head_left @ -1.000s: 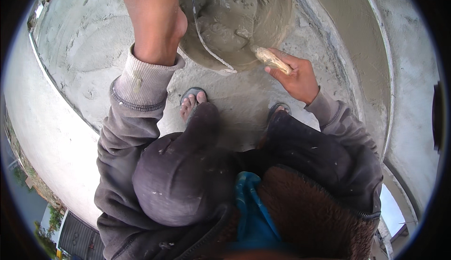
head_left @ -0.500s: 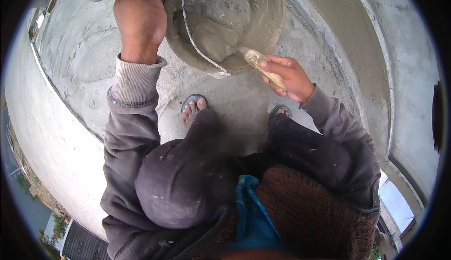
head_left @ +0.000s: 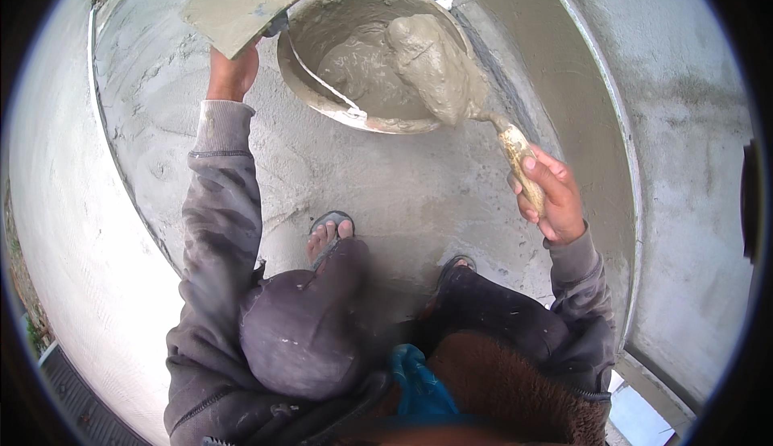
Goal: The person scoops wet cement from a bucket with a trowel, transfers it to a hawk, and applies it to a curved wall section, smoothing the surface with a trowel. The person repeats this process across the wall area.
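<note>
My right hand [head_left: 555,192] is closed round the wooden handle of a trowel [head_left: 519,164]. A thick heap of wet mortar [head_left: 431,64] covers its blade, which is held over the right side of a bucket [head_left: 394,126]. More grey mortar [head_left: 366,76] lies inside the bucket. At the bucket's left, my left hand [head_left: 233,73] grips a flat, mortar-smeared plasterer's hawk [head_left: 258,3] from below. The plate hides most of those fingers. The bucket's white cord handle [head_left: 322,82] hangs down over the left part of its mouth.
Under the bucket and my sandalled feet [head_left: 330,233] is a rough cement floor [head_left: 378,188]. A grey wall [head_left: 676,124] with a damp, freshly coated band [head_left: 555,68] along its base stands on the right. A pale ledge [head_left: 97,229] curves along the left.
The trowel has come up out of the bucket loaded with mortar, my right hand moving right and nearer me. My left hand has turned, bringing the hawk's flat face into view.
</note>
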The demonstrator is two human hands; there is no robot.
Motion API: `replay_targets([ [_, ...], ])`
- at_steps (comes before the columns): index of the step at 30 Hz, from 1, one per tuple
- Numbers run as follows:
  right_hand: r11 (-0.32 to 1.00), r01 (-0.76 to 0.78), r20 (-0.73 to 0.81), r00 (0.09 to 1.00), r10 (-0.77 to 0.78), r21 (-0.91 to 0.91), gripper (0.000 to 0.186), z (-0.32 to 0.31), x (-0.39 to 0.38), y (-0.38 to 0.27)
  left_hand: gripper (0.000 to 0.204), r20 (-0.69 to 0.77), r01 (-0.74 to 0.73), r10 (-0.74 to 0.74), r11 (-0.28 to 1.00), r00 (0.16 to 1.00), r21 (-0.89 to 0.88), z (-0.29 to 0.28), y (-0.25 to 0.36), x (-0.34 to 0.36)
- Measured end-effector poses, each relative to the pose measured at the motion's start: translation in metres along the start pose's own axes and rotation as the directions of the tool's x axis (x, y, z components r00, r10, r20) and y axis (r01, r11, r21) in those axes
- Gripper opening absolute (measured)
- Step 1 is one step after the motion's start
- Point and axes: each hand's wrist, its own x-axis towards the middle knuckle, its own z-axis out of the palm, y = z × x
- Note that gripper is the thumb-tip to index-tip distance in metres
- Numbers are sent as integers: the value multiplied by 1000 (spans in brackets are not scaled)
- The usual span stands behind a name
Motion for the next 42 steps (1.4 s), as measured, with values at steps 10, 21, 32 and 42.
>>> replay_targets([
  [10, 897, 314, -21, 941, -337, -310, 47, 36, -56, -90, 30, 153, -315, 284, 713, 946, 627, 95, 35, -47],
  [21, 142, 551, 256, 582, -772, -822, 42, 116, -16, -96, 32, 279, -385, 295, 848, 914, 364, 156, 9, -72],
  [32, 275, 551, 175, 628, -759, -788, 42, 126, -7, -124, 62, 406, -177, 116, 977, 906, 115, 126, 3, -77],
  [42, -211, 473, 318, 158, -935, -856, 52, 58, 29, -78, 65, 358, 95, -107, 994, 928, 51, 77, 3, -66],
])
